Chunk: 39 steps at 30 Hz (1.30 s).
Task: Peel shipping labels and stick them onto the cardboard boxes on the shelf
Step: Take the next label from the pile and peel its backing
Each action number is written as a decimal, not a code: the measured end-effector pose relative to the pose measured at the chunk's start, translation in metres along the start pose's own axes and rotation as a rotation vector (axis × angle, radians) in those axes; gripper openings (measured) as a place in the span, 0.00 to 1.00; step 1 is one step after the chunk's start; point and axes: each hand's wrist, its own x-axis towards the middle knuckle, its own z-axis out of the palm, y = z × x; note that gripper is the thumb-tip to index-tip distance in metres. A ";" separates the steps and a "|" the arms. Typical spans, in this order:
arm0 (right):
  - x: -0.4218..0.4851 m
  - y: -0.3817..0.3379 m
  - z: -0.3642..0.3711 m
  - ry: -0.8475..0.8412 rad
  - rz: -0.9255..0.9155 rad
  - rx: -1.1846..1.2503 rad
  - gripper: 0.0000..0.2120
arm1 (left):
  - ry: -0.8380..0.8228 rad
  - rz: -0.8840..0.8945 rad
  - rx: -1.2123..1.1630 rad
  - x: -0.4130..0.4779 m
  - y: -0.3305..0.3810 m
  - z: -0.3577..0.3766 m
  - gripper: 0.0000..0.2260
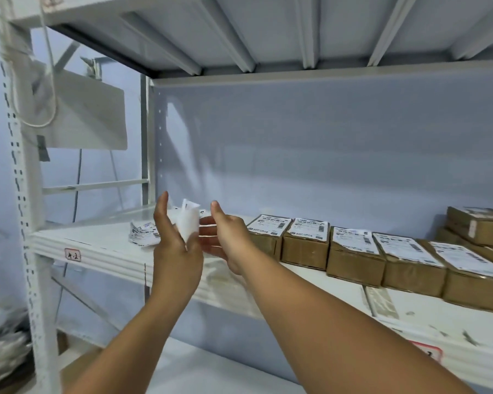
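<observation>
Two bare forearms enter from the bottom edge and rise toward the shelf (97,251). At far left stands the perforated white upright post (20,194) of the rack. A small red-bordered tag (72,255) is fixed to the shelf's front lip.

A loose pile of printed shipping labels (144,233) lies on the shelf surface, just behind the left hand (177,245). The left hand is seen from the back. Its lower fingers are curled around the bottom of a bent white sheet (187,223), and one digit points upward. The sheet is held in the air above the shelf, between the two hands.

The right hand (228,237) is released: fingers extended toward the sheet, thumb raised. Contact with the sheet cannot be determined.

To the right, a row of cardboard boxes (353,251) sits side by side on the shelf. Each visible top carries a white label. At far right, a stack of further boxes (478,226) stands behind the row.
</observation>
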 end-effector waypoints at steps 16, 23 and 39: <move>-0.090 -0.045 -0.127 0.020 0.024 0.152 0.07 | -0.352 0.362 0.311 -0.038 0.063 0.044 0.19; -0.123 -0.058 -0.182 0.136 -0.124 -0.052 0.14 | -0.422 0.391 0.428 -0.064 0.103 0.079 0.22; -0.188 -0.054 -0.336 0.369 -0.175 -0.089 0.16 | -0.650 0.520 0.273 -0.124 0.151 0.219 0.18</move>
